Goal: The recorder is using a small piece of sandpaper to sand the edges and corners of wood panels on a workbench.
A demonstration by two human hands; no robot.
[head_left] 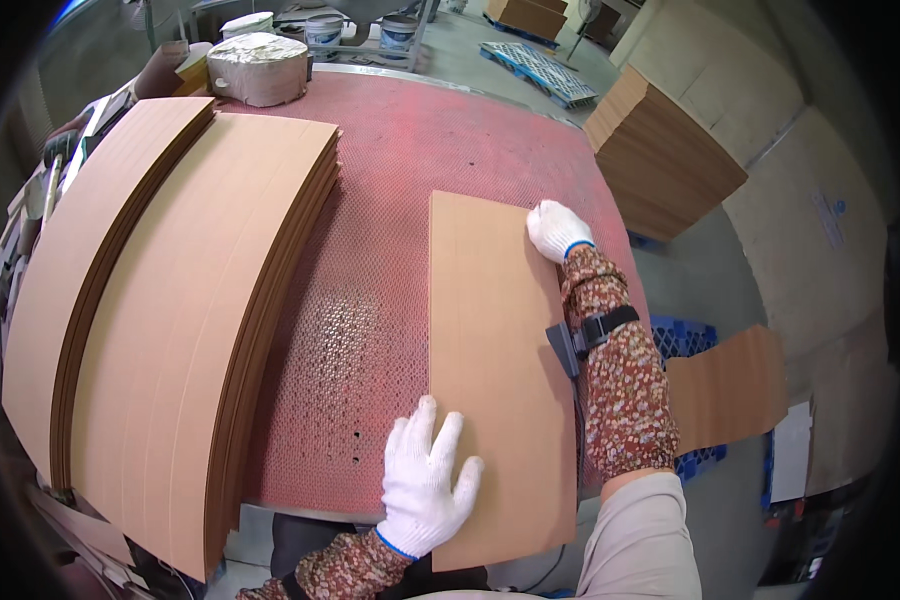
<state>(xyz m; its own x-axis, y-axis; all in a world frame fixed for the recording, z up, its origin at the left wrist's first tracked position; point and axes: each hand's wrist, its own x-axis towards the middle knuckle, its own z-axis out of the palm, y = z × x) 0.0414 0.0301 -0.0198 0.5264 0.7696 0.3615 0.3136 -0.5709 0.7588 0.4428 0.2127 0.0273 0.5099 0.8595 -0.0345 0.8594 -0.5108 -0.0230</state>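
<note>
A tan wood-grain board point(495, 330) lies lengthwise on the red mesh-textured table, its near end sticking out past the table's front edge. My left hand point(430, 485), in a white knit glove, rests open with fingers spread at the board's near left edge. At the far right corner of the board, my right hand point(558, 230) is closed, also white-gloved. Its fingers curl in at the edge, and what they hold, if anything, is hidden. A grey wedge-shaped device point(563, 348) is strapped to my right forearm by a black buckle band and overlaps the board's right edge.
Two stacks of similar boards, an inner stack point(205, 260) and an outer stack point(100, 270), fill the table's left side. A wrapped round bundle point(258, 70) sits at the back left. Right of the red table point(400, 140) stand a tall board pile point(660, 150) and blue pallets point(695, 335).
</note>
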